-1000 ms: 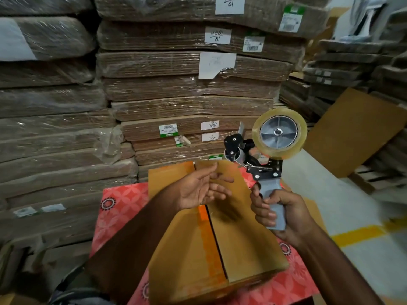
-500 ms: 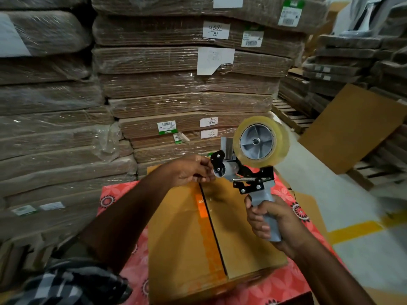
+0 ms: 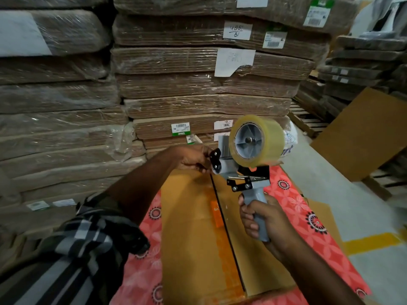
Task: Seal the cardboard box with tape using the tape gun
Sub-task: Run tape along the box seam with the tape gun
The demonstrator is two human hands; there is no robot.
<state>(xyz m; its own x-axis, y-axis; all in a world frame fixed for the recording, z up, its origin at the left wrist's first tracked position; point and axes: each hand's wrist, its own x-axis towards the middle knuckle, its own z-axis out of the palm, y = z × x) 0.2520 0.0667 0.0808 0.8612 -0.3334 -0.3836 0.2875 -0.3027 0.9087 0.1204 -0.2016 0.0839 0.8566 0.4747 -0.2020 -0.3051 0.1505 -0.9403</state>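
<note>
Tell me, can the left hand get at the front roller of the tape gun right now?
Probably yes: the left hand is already at the tape gun front roller, fingers apparently touching it, with nothing between them.

A white paper label [image 3: 237, 31] on the wrapped cardboard stack [image 3: 198, 62] reads "4881/81".

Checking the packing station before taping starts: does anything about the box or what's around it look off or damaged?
The brown cardboard box has an open dark gap along its centre seam, with no tape across it. One white paper label on the wrapped cardboard stacks behind has a torn lower corner. Nothing else stands out.
</note>
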